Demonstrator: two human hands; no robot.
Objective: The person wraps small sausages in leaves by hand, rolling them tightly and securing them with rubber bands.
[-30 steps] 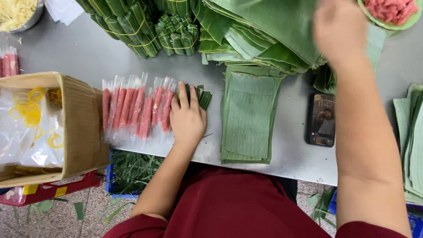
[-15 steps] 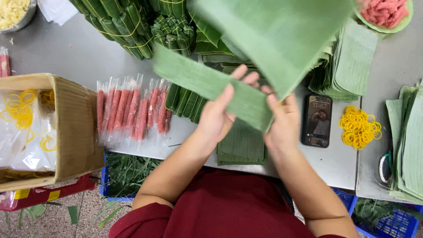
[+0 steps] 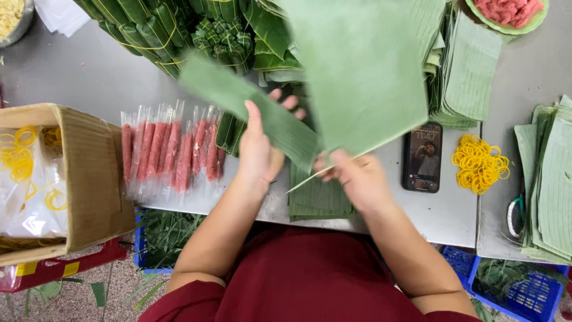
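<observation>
My left hand [image 3: 257, 149] grips a long narrow strip of green leaf [image 3: 238, 98] that slants up to the left. My right hand [image 3: 351, 173] pinches the lower corner of a wide green leaf sheet [image 3: 357, 71], lifted above the grey table [image 3: 89, 77]. Both hands hover over a flat stack of cut leaves [image 3: 316, 200] at the table's near edge. A row of pink sausages in clear wrappers [image 3: 170, 152] lies just left of my left hand.
A cardboard box [image 3: 89, 173] with bags and yellow rubber bands stands at the left. A phone [image 3: 423, 156], loose yellow rubber bands [image 3: 479, 162], leaf stacks [image 3: 471, 71], leaf-wrapped bundles [image 3: 155, 30] and a green bowl of pink meat [image 3: 506, 12] surround the hands. Blue crates [image 3: 506, 286] sit below.
My right hand came down from the far leaf pile with a wide leaf. My left hand left the sausages and took a narrow strip. Both leaves are now raised higher.
</observation>
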